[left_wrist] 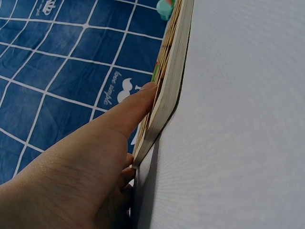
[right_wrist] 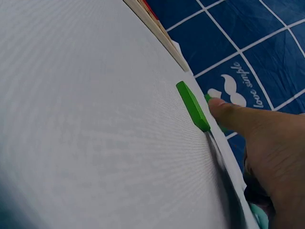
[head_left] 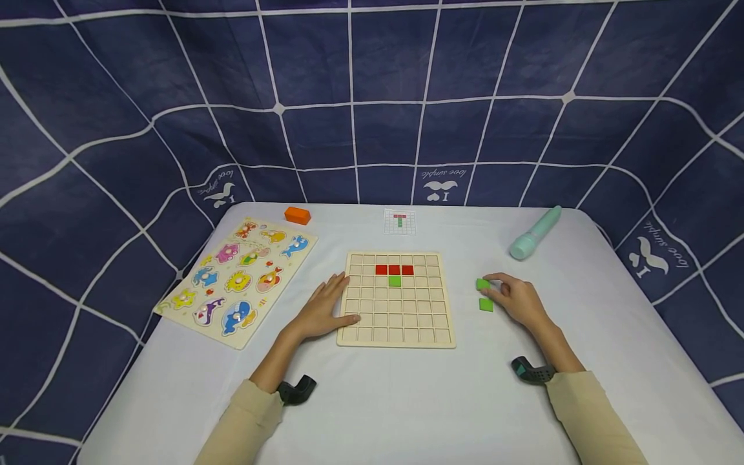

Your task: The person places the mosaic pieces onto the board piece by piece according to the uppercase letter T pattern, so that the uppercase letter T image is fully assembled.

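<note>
A wooden grid board (head_left: 395, 341) lies flat in front of me. Three red tiles (head_left: 394, 270) form a row near its far side, with one green tile (head_left: 394, 281) just below the middle one. My left hand (head_left: 320, 310) rests along the board's left edge, fingers extended and thumb on the rim. To the right of the board, my right hand (head_left: 522, 302) pinches a green square tile (head_left: 482, 283) between thumb and fingers, close over the cloth. Another green tile (head_left: 485, 305) lies just nearer; in the right wrist view this loose tile (right_wrist: 193, 107) shows edge-on.
A card (head_left: 400, 222) printed with a small red and green grid pattern lies beyond the board. An animal peg puzzle (head_left: 261, 265) is at left, with an orange block (head_left: 298, 215) behind it. A mint-green, microphone-shaped object (head_left: 533, 235) lies at the far right.
</note>
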Motion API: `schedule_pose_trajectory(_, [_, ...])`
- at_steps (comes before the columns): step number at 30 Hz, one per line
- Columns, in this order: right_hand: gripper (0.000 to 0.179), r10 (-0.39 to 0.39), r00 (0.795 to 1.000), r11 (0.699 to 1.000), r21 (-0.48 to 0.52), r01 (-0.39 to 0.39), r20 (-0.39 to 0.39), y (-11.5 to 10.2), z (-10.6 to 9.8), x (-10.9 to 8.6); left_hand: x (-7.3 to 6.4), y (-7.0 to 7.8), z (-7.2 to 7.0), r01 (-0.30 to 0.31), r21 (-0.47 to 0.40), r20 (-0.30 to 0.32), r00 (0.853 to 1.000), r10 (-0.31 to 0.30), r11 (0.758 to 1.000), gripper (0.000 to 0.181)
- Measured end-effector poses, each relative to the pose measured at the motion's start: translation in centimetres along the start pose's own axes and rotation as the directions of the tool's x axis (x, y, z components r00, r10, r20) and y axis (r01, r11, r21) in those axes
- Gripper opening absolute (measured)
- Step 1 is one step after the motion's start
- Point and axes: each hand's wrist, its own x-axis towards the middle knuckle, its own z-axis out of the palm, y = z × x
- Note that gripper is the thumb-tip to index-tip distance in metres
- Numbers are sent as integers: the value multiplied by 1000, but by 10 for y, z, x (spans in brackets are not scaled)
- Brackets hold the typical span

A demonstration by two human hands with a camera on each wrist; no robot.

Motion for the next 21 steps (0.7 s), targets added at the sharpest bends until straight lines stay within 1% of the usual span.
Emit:
schedule_pose_trajectory(5, [29, -40, 999, 999, 19, 41, -37, -6, -5, 2, -1, 2, 0, 0, -1, 0, 1000, 0, 1000, 97])
schedule_pose_trajectory(10, [30, -74, 996, 997, 13, 75, -43, -17, -3, 5, -1, 2, 0, -4, -5, -4, 1000, 3, 1000, 96])
schedule_pose_trajectory(16, [29, -116, 993, 993, 29, 116, -23, -36, 11, 10, 0, 1, 0, 2, 3, 3, 1000, -2, 1000, 97])
schedule_pose_trajectory(21, [31, -145, 989, 988, 44, 145, 6, -58, 27, 16, -1, 1, 0, -1, 4, 4, 1000, 1, 1000, 97])
